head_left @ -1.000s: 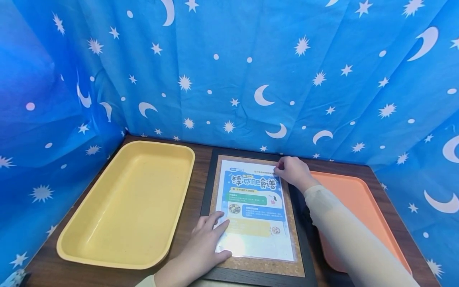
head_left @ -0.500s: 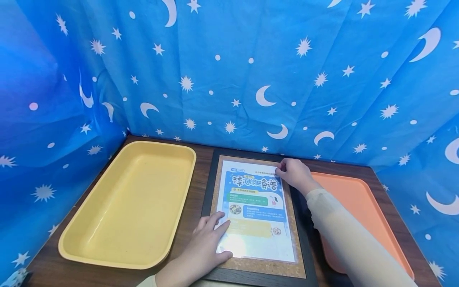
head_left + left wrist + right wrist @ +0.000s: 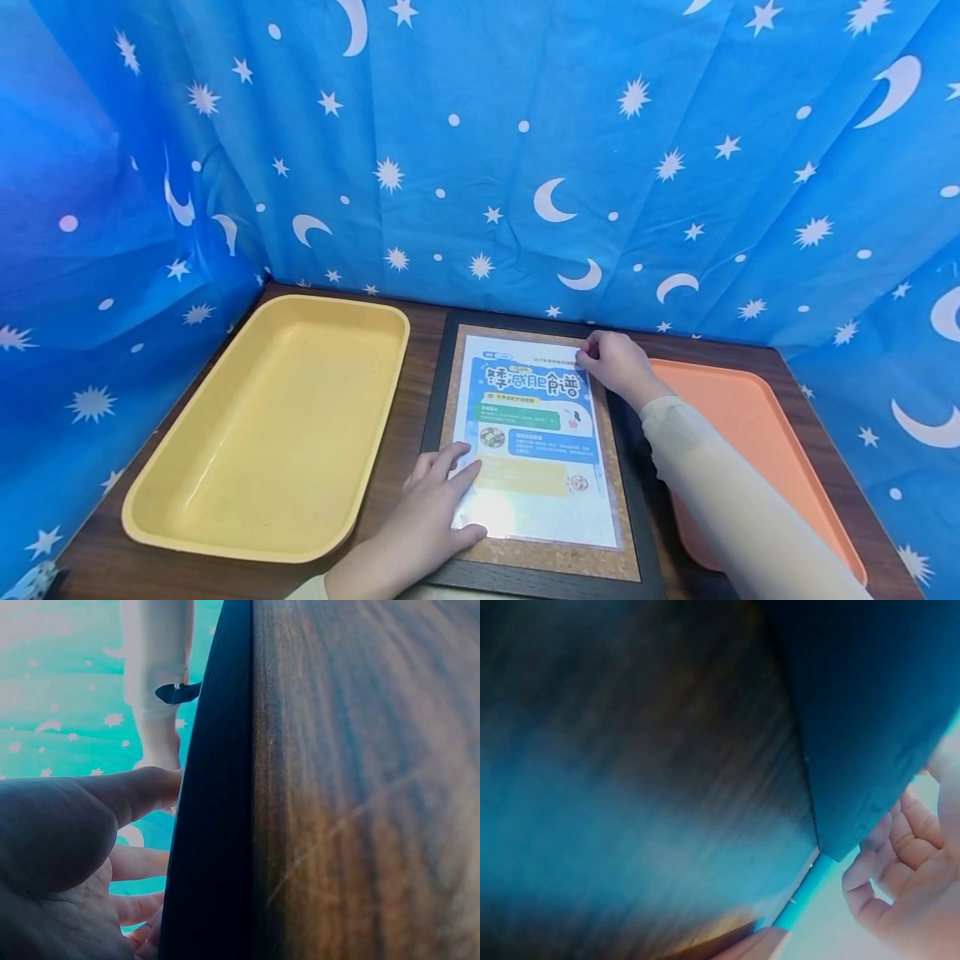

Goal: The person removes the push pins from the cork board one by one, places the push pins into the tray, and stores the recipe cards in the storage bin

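Observation:
A laminated printed sheet with blue, green and yellow panels lies on a cork board with a black frame. My left hand rests with spread fingers on the sheet's lower left edge, its thumb near the bottom. At the upper right corner, my right hand pinches with thumb and forefinger right at the sheet's edge. I cannot tell what small thing is between those fingertips. In the right wrist view, the right hand's curled fingers are beside the frame's edge.
A deep yellow tray stands left of the board on the dark wood table. An orange tray lies to the right, partly under my right forearm. Behind hangs a blue curtain with moons and stars.
The head view has shifted very slightly. Both hands hold the same places on the sheet, and nothing else has moved.

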`<state>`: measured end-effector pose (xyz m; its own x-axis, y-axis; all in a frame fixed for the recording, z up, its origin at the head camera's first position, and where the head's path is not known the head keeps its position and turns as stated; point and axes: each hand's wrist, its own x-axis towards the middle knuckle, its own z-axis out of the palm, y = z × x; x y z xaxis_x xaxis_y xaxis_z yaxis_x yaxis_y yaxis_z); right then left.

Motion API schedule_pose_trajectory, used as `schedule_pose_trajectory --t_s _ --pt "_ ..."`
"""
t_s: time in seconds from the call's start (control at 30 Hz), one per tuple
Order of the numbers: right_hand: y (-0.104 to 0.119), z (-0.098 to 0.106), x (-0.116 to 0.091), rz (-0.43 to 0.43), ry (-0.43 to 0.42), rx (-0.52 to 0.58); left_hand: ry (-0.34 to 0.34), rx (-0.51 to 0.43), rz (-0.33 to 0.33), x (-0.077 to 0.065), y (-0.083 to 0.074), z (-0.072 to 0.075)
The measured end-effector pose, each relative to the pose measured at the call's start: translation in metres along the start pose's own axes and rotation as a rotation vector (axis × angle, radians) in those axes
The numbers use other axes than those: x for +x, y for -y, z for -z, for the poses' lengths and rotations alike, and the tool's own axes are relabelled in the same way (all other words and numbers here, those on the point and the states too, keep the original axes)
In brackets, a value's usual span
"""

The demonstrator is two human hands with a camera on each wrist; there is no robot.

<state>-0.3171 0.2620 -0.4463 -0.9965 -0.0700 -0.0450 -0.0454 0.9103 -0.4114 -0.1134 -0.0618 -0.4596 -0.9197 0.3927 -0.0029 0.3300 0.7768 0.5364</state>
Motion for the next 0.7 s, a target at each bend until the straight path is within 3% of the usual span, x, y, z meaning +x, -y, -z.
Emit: schedule_pose_trajectory --t_s 0.23,0.53,0.7 --pt "-0.0001 0.0003 -0.0024 0.017 -0.018 -0.005 0.011 -0.002 0.011 -0.0004 -0.0002 0.0002" --pt "-0.0033 0.0018 -0.0051 0.016 -0.027 0.005 -0.022 -0.007 -0.002 -0.0008 -0.0031 0.0001" --pt "-0.0050 -0.0002 -0.0065 0.027 -0.024 0.015 -0.013 -0.041 0.052 -0.0014 -0.0066 -0.0004"
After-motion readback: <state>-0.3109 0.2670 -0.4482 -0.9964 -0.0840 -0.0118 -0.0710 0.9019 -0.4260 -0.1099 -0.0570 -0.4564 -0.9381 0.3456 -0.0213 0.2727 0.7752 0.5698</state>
